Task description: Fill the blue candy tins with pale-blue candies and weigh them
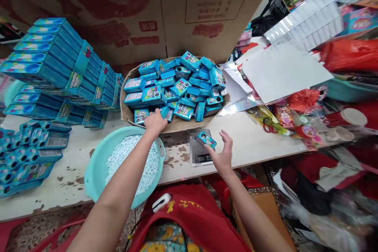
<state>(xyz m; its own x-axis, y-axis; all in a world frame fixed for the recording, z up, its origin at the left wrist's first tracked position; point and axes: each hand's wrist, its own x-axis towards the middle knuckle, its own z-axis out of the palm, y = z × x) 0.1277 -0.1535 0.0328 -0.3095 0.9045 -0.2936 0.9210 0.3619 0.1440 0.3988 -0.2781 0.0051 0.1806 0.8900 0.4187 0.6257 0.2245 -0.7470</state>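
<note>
Small blue candy boxes (180, 86) fill a cut-down cardboard carton (177, 128). My left hand (155, 122) reaches over its near edge, fingers curled round a candy box at the front; their tips are partly hidden. On a small grey digital scale (198, 153) rests a single candy box (207, 139), tilted in view. Close to that box, my right hand (223, 156) has its thumb and fingers spread, the thumb near or touching the box's lower edge. Under my left forearm stands a turquoise basin (96, 165) holding pale blue candies (149, 169).
Tall stacks of blue display packs (59, 59) stand at left, with loose boxes (32, 149) in front. A large cardboard box (174, 12) forms the back. White card sheets (286, 71) and assorted packaging crowd the right. The table's front edge (265, 162) runs near my body.
</note>
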